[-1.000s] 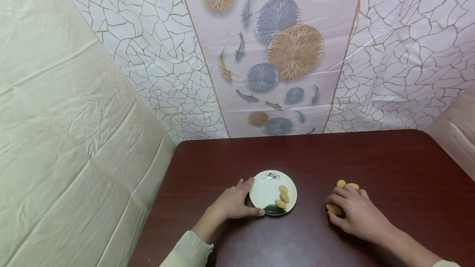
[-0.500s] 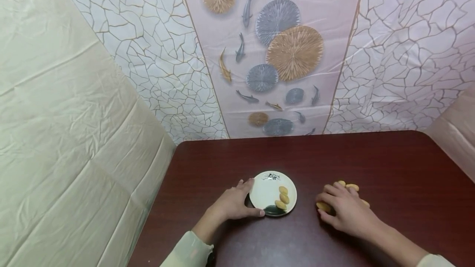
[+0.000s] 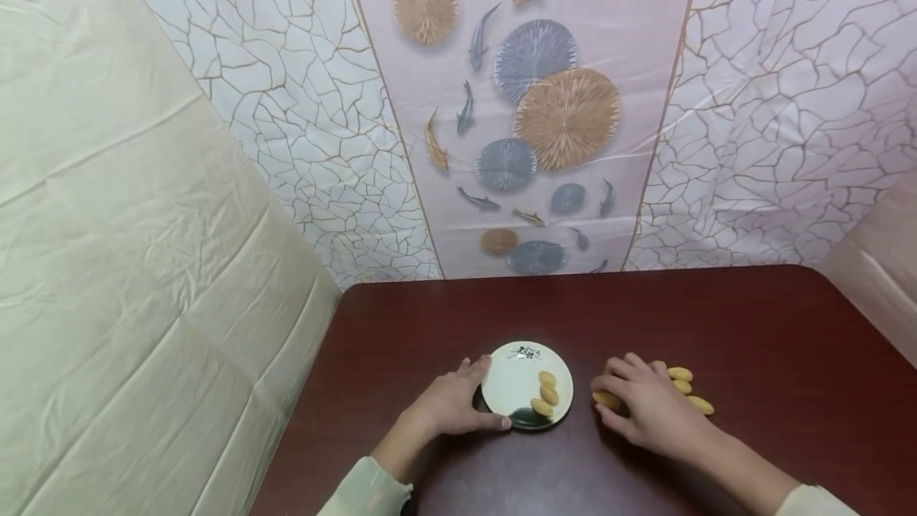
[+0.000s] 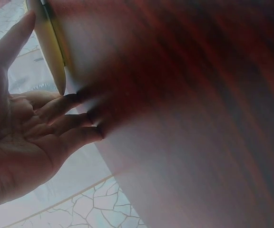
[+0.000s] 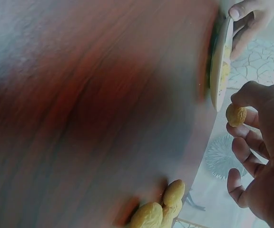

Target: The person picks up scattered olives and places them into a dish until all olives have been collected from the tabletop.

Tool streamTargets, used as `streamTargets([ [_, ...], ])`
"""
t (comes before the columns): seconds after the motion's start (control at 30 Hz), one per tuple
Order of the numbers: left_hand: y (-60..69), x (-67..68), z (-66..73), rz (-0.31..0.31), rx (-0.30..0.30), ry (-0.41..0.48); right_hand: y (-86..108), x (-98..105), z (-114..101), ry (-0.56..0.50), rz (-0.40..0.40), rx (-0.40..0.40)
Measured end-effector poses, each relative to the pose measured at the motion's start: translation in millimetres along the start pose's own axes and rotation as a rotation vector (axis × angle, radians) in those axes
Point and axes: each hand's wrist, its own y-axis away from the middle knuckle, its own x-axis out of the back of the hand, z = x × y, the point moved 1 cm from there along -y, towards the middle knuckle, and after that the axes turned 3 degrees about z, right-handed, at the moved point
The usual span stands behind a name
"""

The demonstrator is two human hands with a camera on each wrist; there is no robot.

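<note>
Three small yellow oval pieces (image 3: 548, 395) lie on the right part of a round white plate (image 3: 512, 381) with a dark green patch. My left hand (image 3: 450, 403) touches the plate's left rim, its thumb and fingers spread. To the right of the plate, my right hand (image 3: 648, 404) pinches one yellow piece (image 3: 606, 400) between thumb and fingers; the right wrist view shows this piece (image 5: 236, 115) held off the table. Several more yellow pieces (image 3: 700, 404) lie on the table beyond that hand, partly hidden by it in the head view.
The dark red-brown table (image 3: 430, 317) reaches back to a patterned cloth (image 3: 566, 118) with fish and round shapes. A pale, creased cloth (image 3: 143, 261) hangs along the left side.
My right hand has moved left towards the plate with the pinched piece, uncovering more of the pieces behind it. My left hand has stayed at the plate's rim. The head view has tilted slightly up.
</note>
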Motion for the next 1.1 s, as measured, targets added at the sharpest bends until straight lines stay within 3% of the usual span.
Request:
streamTargets([
  [0.37, -0.8, -1.7, -0.4, 0.005, -0.012, -0.017, -12.1, -5.9, -2.8, 0.005, -0.054, -0.011],
  [1.1, -0.1, -1.4, -0.4, 0.016, -0.007, -0.015, -37.7, -13.1, -4.9, -0.015, -0.013, 0.027],
])
